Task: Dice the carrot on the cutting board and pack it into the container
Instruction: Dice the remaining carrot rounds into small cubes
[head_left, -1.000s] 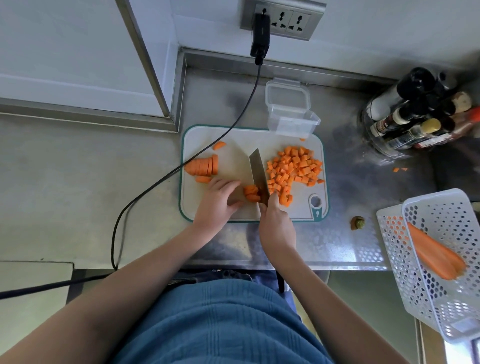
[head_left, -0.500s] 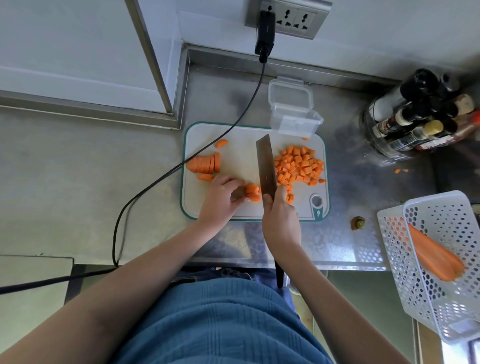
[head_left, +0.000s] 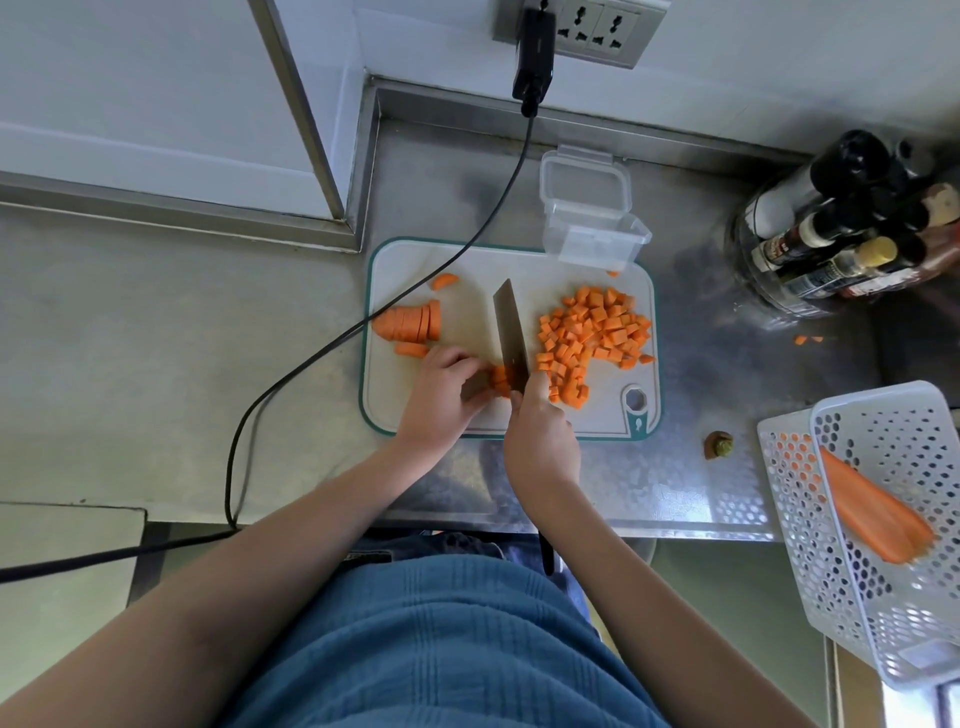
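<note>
A white cutting board (head_left: 467, 265) with a teal rim lies on the steel counter. My right hand (head_left: 540, 441) grips the knife (head_left: 510, 332), whose blade stands on a small carrot piece (head_left: 500, 379). My left hand (head_left: 441, 400) holds that piece with curled fingers, just left of the blade. A heap of diced carrot (head_left: 592, 338) lies on the right half of the board. A sliced carrot chunk (head_left: 410, 323) and two loose slices sit at the board's left edge. The clear empty container (head_left: 592, 239) stands at the board's far right corner, its lid hinged back.
A black cable (head_left: 363, 322) runs from the wall socket across the board's far left corner and off the counter. Bottles (head_left: 841, 228) stand at the far right. A white basket (head_left: 883, 519) holding a whole carrot sits at the right edge. A carrot stub (head_left: 719, 446) lies on the counter.
The knife came down from a raised position onto the carrot piece beside my left fingers. Both hands stay in place at the board's near edge.
</note>
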